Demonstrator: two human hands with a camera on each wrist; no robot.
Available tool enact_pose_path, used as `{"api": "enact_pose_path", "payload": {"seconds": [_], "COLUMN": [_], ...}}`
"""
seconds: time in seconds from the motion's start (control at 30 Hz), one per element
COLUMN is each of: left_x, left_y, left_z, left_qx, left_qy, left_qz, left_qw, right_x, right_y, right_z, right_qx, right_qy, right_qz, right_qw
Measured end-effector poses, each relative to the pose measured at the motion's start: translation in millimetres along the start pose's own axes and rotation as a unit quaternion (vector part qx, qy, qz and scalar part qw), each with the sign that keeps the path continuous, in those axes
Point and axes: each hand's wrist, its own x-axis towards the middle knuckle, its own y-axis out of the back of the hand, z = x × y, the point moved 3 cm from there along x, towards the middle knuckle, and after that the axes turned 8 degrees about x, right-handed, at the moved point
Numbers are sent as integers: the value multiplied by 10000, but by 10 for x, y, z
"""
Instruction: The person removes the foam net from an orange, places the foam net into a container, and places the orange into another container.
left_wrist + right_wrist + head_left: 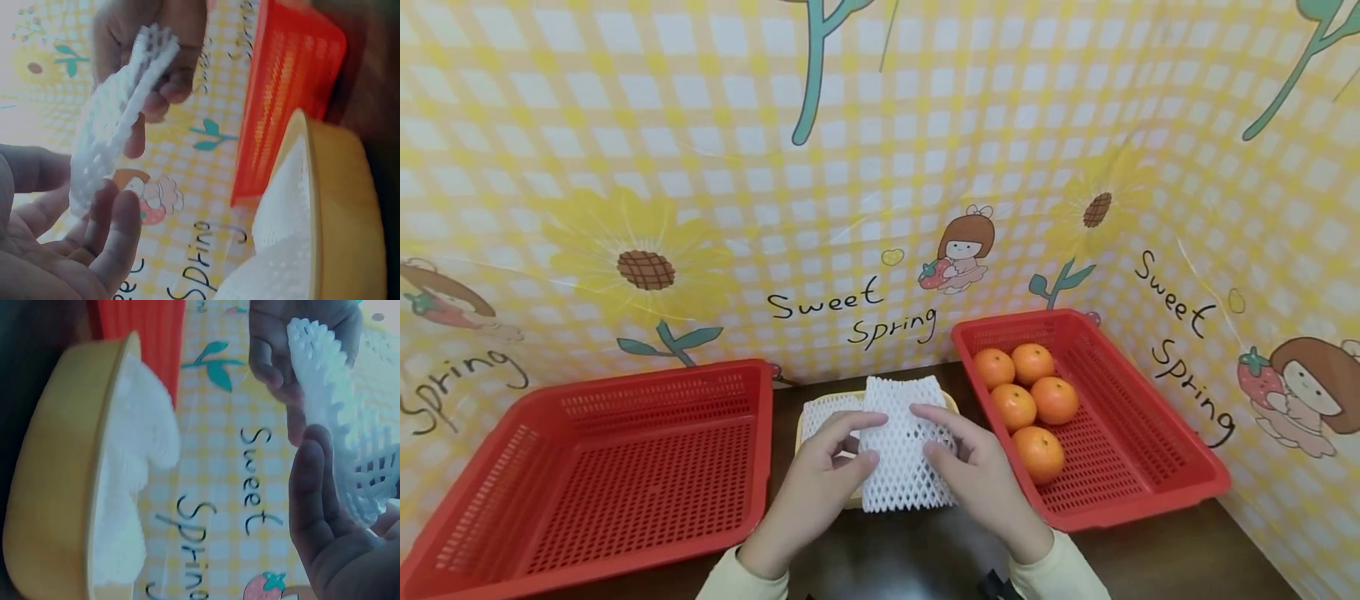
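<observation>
A white foam fruit net, flattened and full of diamond-shaped holes, is held up between both hands. My left hand pinches its left edge between thumb and fingers. At the opposite edge, my right hand pinches it the same way. Seen from the left wrist, the net is edge-on, its mouth slightly parted at one end. Below and behind it stands a yellow container with more white foam nets piled inside, rising above the rim.
A red plastic basket on the right holds several oranges along its left side. Another red basket with a bare slotted floor sits on the left. Yellow checked cloth hangs behind and to the right of the dark table.
</observation>
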Motion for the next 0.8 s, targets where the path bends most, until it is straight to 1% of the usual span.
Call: {"api": "enact_pose_path", "payload": {"seconds": [0.03,0.07,0.17,0.23,0.3,0.43,0.53,0.63,0.77,0.8], "left_x": [30,59,132,169,201,263,321,371,412,420], "left_y": [-12,-21,-46,-59,-77,-127,-179,-225,-265,-273], "left_z": [-13,-30,-81,-116,-151,-246,-312,-340,-324,-315], "left_qx": [61,137,398,524,687,1018,1434,2012,2686,2788], "left_qy": [18,100,323,444,500,582,616,507,345,334], "left_qz": [72,137,209,205,215,189,131,103,124,126], "left_qw": [10000,9998,9985,9974,9962,9929,9877,9782,9626,9597], "right_x": [20,41,106,147,188,256,302,350,389,398], "right_y": [15,26,49,57,55,27,20,30,45,49], "right_z": [24,49,114,163,212,325,384,422,444,448], "right_qx": [-181,-316,-664,-891,-1093,-1462,-1758,-2132,-2198,-2206], "right_qy": [-18,-21,-70,-113,-168,-267,-237,-317,-551,-542], "right_qz": [206,377,840,1018,1094,989,919,823,411,305], "right_qw": [9996,9988,9942,9907,9878,9839,9798,9730,9731,9734]}}
